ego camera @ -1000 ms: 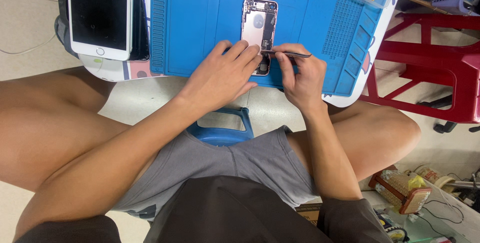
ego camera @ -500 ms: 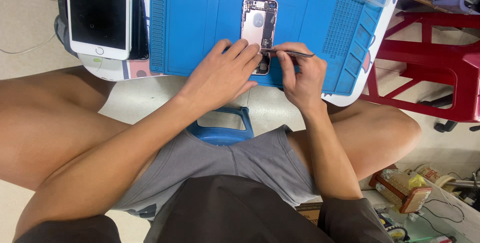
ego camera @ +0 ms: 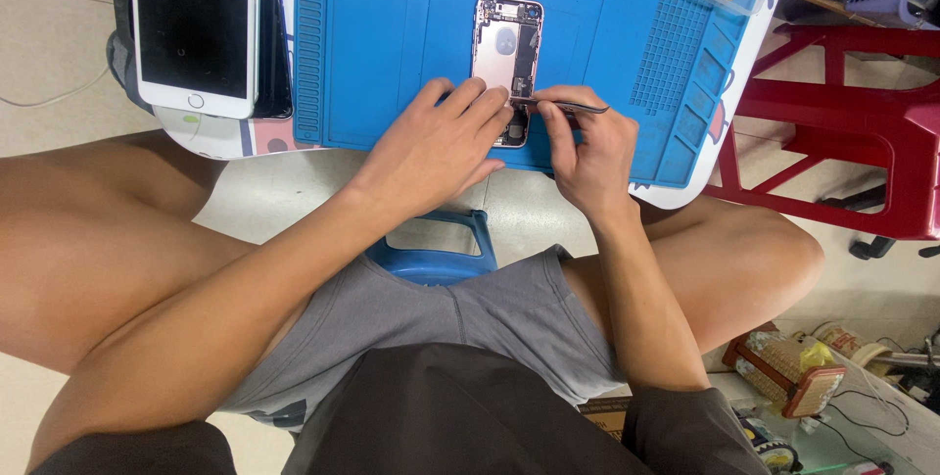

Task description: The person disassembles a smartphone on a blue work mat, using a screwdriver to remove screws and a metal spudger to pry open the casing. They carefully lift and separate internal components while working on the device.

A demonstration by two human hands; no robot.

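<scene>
Lying lengthwise near-to-far on blue mat [ego camera: 392, 54] atop bench: opened phone chassis [ego camera: 505, 49]; left hand [ego camera: 436, 147] flat, fingers pinning its near end; right hand [ego camera: 586, 147] pinching tweezers [ego camera: 563, 105], tips pointing left into chassis, both hands equally close

Head cam, steep downward, close.
</scene>
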